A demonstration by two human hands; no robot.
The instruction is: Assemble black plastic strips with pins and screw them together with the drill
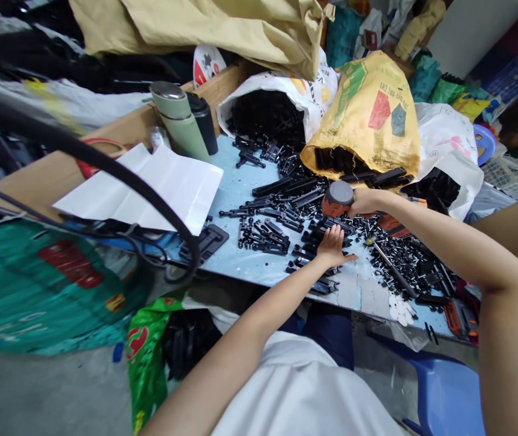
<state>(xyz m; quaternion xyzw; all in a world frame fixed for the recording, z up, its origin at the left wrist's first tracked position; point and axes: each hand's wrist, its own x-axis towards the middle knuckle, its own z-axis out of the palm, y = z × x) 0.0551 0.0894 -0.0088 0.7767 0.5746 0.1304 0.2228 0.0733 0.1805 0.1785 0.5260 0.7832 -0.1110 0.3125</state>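
Observation:
My right hand [364, 201] is wrapped around the handle of an orange and black cordless drill [338, 200]. The drill's rounded dark back end faces up, and its tip is hidden from me. Just nearer to me, my left hand [332, 247] lies with fingers stretched and thumb out to the side, over a row of long black plastic parts [302, 263] along the table's front. Loose screws [372, 227] and small black pieces are heaped close to the right of both hands. A screwdriver-like rod with a dark handle [395, 270] lies among them.
Bags of black parts, including a yellow sack [377, 115] and a white bag [281, 91], lie open at the back of the blue table [236, 260]. White paper [150, 181], a green flask [180, 121] and a black cable [118, 169] are left. A blue stool [449, 387] stands below.

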